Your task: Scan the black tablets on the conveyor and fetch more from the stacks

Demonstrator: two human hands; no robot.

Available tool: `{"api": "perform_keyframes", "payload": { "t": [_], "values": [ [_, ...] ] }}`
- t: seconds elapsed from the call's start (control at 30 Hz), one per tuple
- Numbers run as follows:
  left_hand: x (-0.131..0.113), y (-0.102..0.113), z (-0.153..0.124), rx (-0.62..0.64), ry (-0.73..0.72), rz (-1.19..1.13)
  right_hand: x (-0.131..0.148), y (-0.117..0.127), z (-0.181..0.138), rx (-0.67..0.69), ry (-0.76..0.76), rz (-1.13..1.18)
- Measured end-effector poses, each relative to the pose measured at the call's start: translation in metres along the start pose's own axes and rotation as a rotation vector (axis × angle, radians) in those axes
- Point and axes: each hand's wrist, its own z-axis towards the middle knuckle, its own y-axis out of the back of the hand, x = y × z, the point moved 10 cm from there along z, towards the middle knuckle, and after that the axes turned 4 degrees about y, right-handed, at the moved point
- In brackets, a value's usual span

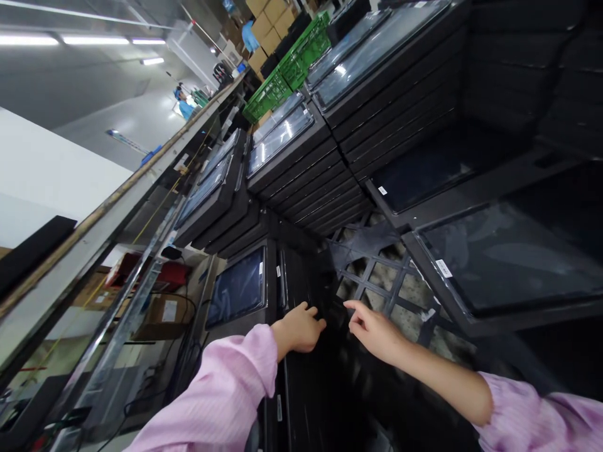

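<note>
left hand [302, 328]: by black tray [300, 273]; cannot tell grip
right hand [375, 333]: loose, holding nothing
far screens [279, 143]: already stacked high
near screen [238, 287]: sits lower

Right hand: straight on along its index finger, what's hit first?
Probably the black tray beside the left hand. The right hand points just past the left fingertips in the image; depth is unclear, so it might brush those first.
</note>
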Motion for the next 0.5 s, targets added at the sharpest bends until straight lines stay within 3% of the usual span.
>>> {"api": "perform_keyframes", "payload": {
  "t": [0.13, 0.4, 0.5],
  "values": [
    [-0.001, -0.013, 0.02, 0.057, 0.016, -0.021, -0.003, 0.001, 0.0, -0.002, 0.007, 0.012],
    [-0.025, -0.042, 0.055, 0.126, -0.033, -0.117, -0.008, 0.009, 0.0, -0.056, 0.041, 0.024],
    [-0.033, -0.04, 0.064, 0.066, -0.032, -0.171, -0.011, 0.011, -0.001, -0.083, 0.061, 0.038]
  ]
}}
